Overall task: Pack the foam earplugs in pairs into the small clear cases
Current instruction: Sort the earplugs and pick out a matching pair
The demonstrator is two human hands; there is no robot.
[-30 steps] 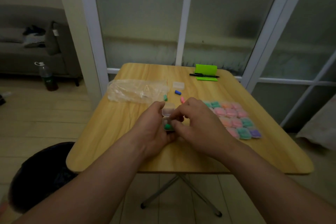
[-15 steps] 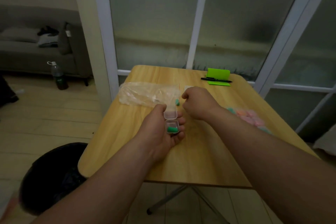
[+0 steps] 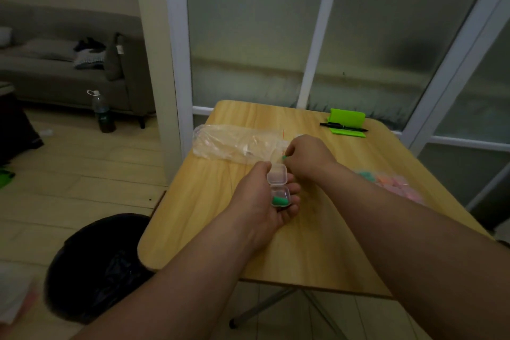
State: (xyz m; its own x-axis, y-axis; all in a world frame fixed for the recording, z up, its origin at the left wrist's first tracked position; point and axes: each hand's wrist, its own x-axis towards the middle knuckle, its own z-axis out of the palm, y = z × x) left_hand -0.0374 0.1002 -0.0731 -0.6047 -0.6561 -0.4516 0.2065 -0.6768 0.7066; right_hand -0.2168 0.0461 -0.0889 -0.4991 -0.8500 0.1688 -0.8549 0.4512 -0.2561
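Dim room, closed off at twelve o'clock by frosted glass panels (image 3: pixel 248 36) in white frames, with a grey sofa (image 3: pixel 55 74) far back at ten. In front of the glass, a folding wooden table (image 3: pixel 193 201), and on the floor by its eight o'clock corner a black-lined waste bin (image 3: pixel 91 265). On the tabletop, in falling size: crumpled clear plastic bag (image 3: pixel 220 143) at eleven o'clock; cluster of filled cases (image 3: pixel 394 182) in pink, orange and teal at three, partly hidden behind the right forearm; bright green stand (image 3: pixel 347 116) at one, crossed by a black pen (image 3: pixel 343 126). Near the middle, left hand (image 3: pixel 256 199) palm up, fingers and thumb curled round a small clear case (image 3: pixel 278 188), hinged lid thrown back toward twelve, one green earplug (image 3: pixel 280 201) lying in the base. Just past the lid, at one o'clock of the case, right hand (image 3: pixel 306 157) with fingertips pinched on a second green earplug (image 3: pixel 284 157), visible only as a tip and not yet over the opening. Judging by look: earplugs near weightless, soft, springy and a little grippy, best pinched lightly at mid-length and never crushed, to avoid spring-back on release. Case light, stiff, thin-walled and slick, probably with a delicate hinge; best cradled by the base walls, clear of the lid, then shut with a thumb press on the lid's free edge.
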